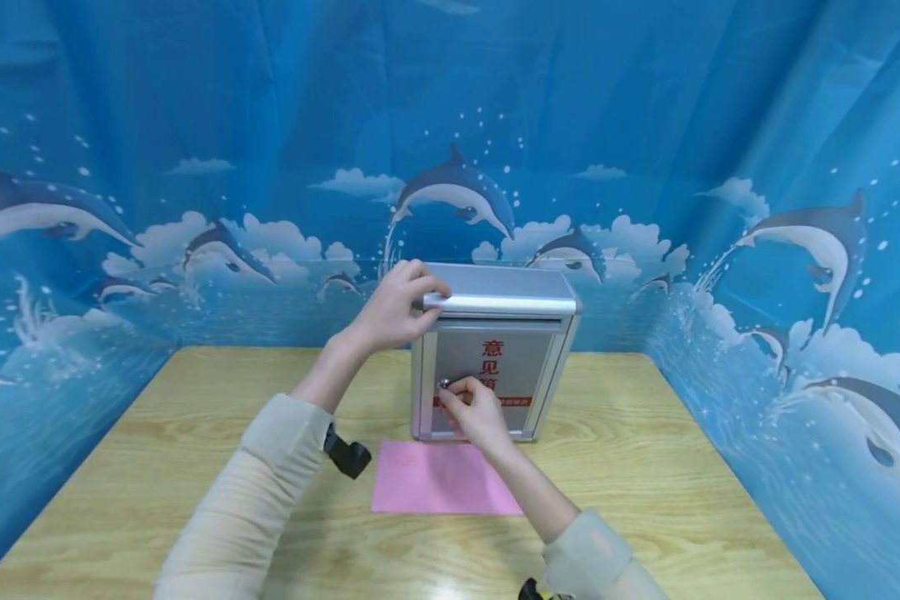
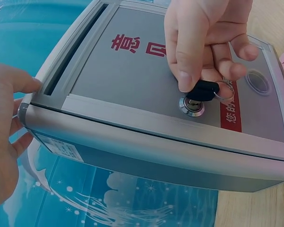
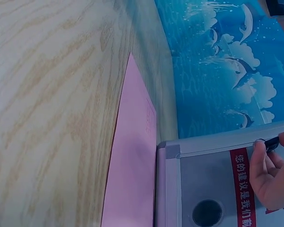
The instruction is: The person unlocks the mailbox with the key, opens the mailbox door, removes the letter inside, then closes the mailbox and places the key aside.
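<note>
A silver-grey metal suggestion box (image 1: 528, 358) with red Chinese characters stands upright on the table. My left hand (image 1: 397, 308) grips its top left corner, with the fingers over the upper edge and the thumb at the side. My right hand (image 1: 482, 417) is at the left part of the front door. Between thumb and forefinger it pinches a black-headed key (image 2: 202, 91), which has a wire ring (image 2: 226, 92) on it. The key sits at the round chrome lock (image 2: 192, 108); how deep its blade is in cannot be told.
A pink sheet or envelope (image 1: 427, 487) lies flat on the wood-grain table (image 1: 172, 483) at the foot of the box. Along the top of the box's front runs a narrow slot (image 2: 75, 49). A blue dolphin-print curtain (image 1: 270, 100) surrounds the table's back and sides.
</note>
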### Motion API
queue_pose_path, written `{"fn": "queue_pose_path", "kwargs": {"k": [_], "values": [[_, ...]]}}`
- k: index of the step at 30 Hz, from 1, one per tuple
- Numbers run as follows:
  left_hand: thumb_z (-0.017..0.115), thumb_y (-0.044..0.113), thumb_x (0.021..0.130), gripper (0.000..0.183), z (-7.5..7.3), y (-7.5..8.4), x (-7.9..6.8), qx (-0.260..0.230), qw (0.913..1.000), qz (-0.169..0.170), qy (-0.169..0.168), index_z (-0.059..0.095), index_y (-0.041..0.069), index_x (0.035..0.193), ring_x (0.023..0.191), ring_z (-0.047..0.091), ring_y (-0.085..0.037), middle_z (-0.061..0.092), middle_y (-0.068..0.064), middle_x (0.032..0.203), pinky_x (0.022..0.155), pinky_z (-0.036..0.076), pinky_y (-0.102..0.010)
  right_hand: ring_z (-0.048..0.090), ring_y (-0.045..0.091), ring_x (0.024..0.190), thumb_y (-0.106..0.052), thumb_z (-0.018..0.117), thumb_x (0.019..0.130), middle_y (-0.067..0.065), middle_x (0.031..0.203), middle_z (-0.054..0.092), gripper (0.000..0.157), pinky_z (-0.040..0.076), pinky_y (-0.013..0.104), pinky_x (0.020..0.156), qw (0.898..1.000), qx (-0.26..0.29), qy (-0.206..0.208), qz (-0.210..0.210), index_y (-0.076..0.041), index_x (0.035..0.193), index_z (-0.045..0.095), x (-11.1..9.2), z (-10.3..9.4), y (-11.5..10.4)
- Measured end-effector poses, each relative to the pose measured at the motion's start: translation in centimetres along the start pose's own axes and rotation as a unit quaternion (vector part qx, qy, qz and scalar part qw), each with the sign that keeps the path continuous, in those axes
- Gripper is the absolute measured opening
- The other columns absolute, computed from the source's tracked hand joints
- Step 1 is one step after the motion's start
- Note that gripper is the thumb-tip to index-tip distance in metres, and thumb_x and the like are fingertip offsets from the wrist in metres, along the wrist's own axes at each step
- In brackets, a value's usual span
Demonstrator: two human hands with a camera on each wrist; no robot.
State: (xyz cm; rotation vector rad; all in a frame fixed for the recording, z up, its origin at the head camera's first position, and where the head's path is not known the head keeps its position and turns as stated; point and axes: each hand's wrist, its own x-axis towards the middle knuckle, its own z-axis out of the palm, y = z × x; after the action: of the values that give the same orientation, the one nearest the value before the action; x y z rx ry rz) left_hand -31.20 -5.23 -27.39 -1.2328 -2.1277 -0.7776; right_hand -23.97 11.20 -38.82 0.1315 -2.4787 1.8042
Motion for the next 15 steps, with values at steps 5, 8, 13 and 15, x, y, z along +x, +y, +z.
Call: {"fn": "queue_pose_path", "kwargs": {"k": [5, 8, 13, 15], "values": [[0.062, -0.001, 0.079, 0.019, -0.07, -0.05, -0.04, -0.002, 1.0000, 0.008, -0.002, 0.067, 0.006, 0.097, 0.081, 0.041, -0.022, 0.052, -0.006, 0.088, 0.073, 0.034, -0.037, 0.054, 0.011, 0.057, -0.018, 0.060, 0.089, 0.012, 0.079, 0.065, 0.020, 0.051, 0.033, 0.051, 1.000, -0.001, 0.009, -0.002, 0.000, 0.097, 0.059, 0.10, 0.17, 0.24], [0.062, -0.001, 0.079, 0.020, -0.02, -0.08, -0.03, 0.003, 0.9999, 0.015, 0.001, 0.067, 0.006, 0.097, 0.081, 0.041, -0.022, 0.052, -0.006, 0.088, 0.074, 0.034, -0.038, 0.055, 0.012, 0.058, -0.018, 0.060, 0.089, 0.010, 0.078, 0.065, 0.020, 0.050, 0.028, 0.049, 1.000, -0.001, 0.012, -0.004, 0.000, 0.097, 0.059, 0.17, 0.26, 0.40], [0.062, -0.002, 0.079, 0.020, 0.10, -0.15, -0.01, 0.014, 0.9994, 0.030, 0.010, 0.067, 0.005, 0.097, 0.080, 0.041, -0.022, 0.053, -0.007, 0.088, 0.073, 0.034, -0.038, 0.059, 0.024, 0.063, -0.018, 0.060, 0.089, 0.013, 0.080, 0.065, 0.020, 0.052, 0.035, 0.052, 1.000, 0.002, 0.015, -0.006, 0.001, 0.096, 0.059, 0.16, 0.32, 0.26], [0.062, -0.002, 0.079, 0.019, 0.12, -0.17, -0.01, 0.020, 0.9990, 0.038, 0.015, 0.067, 0.005, 0.096, 0.080, 0.041, -0.023, 0.053, -0.007, 0.088, 0.073, 0.034, -0.038, 0.060, 0.032, 0.066, -0.017, 0.060, 0.089, 0.015, 0.080, 0.065, 0.019, 0.052, 0.041, 0.054, 1.000, 0.001, 0.016, -0.010, 0.001, 0.096, 0.059, 0.18, 0.34, 0.19]]}}
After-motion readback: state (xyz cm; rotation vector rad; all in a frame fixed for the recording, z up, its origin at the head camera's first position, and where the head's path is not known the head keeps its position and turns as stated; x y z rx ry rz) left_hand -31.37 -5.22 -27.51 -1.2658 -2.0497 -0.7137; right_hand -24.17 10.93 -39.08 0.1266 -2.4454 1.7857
